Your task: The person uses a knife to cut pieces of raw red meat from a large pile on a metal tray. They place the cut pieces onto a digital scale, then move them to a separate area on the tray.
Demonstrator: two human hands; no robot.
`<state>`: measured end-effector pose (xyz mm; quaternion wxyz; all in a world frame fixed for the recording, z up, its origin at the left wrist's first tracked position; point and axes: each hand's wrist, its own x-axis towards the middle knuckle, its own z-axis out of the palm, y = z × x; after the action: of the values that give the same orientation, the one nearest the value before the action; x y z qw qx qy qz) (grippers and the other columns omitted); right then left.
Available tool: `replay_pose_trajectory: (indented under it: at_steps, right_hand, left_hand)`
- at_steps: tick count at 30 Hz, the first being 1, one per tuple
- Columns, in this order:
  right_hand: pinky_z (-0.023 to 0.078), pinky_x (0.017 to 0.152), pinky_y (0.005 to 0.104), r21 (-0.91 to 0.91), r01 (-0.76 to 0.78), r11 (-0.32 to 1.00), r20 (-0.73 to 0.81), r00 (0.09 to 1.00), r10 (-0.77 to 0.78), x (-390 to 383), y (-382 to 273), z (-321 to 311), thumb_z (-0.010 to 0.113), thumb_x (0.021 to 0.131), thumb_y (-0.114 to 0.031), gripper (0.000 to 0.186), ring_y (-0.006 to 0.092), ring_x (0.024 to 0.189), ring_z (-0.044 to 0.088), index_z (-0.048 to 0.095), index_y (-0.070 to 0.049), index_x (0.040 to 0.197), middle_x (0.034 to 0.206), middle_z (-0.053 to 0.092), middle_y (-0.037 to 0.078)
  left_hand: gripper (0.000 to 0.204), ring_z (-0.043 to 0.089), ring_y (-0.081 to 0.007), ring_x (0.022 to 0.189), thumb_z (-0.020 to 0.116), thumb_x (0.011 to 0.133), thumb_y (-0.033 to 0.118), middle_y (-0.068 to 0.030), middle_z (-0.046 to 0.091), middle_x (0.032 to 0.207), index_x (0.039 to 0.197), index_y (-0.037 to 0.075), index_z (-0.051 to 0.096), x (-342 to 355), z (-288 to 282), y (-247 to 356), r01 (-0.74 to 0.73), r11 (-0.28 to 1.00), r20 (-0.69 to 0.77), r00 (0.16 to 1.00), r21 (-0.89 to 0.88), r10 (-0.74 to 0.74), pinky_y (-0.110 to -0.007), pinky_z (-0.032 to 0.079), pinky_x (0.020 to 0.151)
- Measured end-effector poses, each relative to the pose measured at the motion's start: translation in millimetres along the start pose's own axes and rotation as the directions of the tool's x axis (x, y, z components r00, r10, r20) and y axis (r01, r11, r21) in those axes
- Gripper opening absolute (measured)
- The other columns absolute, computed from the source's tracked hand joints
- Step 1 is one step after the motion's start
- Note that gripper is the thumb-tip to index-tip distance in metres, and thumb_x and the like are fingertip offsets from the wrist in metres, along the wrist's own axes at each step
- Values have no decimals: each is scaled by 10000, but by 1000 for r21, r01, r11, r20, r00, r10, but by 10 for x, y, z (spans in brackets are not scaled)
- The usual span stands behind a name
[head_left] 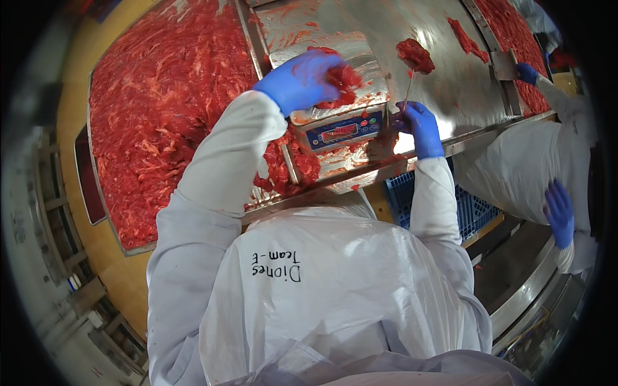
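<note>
My left hand (299, 80), in a blue glove, is over the bench scale (341, 110), its fingers curled around a clump of raw red meat (346, 78). Both the hand and the clump are slightly blurred by motion. Lit red digits show on the display of the metal scale. To the right of it, my gloved right hand (420, 127) grips a thin metal skewer (409, 90) near its lower end. A chunk of dark red meat (415, 55) is at the skewer's far end, over the steel table (444, 90).
A big tray of shredded raw meat (174, 109) fills the left side. Scraps of meat (302, 161) lie beside the scale. A co-worker's gloved hand (528, 73) is at a metal block near another meat tray (508, 32). Below the table edge sits a blue crate (473, 209).
</note>
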<state>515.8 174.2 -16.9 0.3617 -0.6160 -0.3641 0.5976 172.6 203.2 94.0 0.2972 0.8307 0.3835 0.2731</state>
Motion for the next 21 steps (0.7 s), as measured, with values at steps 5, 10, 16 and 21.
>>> replay_pose_trajectory:
  at_steps: [5,10,16,21]
  right_hand:
    - [568,841,287,56,105,993,85,990,-109,-822,212,-152,668,1033,-164,320,160,925,716,657,17,1296,1040,739,86]
    - [535,934,288,83,18,996,232,972,-37,-1173,654,13,683,1003,-72,329,122,1037,663,654,-13,1325,1124,714,46]
    - [531,953,289,5,120,993,285,951,-116,-1148,255,309,708,997,-95,376,128,1042,666,634,-5,1354,1140,718,62]
    - [550,952,318,87,283,955,169,941,-294,-886,-441,606,664,990,-95,326,166,1007,703,651,21,1294,1059,727,78]
  left_hand:
    - [420,635,-382,1147,777,813,118,-207,651,1261,1221,60,694,-909,-203,-445,316,912,-343,914,262,-218,-486,513,1021]
    - [286,659,-427,1017,718,830,127,-226,652,1117,1092,34,650,-2303,1085,-481,441,861,-25,893,254,-450,-462,559,892]
    - [79,663,-260,745,645,827,83,-128,656,790,867,16,633,-1864,517,-164,522,821,191,852,-229,-488,-388,535,703]
    - [130,607,-115,793,727,907,144,-36,672,920,930,30,669,-796,-257,419,443,788,179,896,-429,-407,-308,513,729]
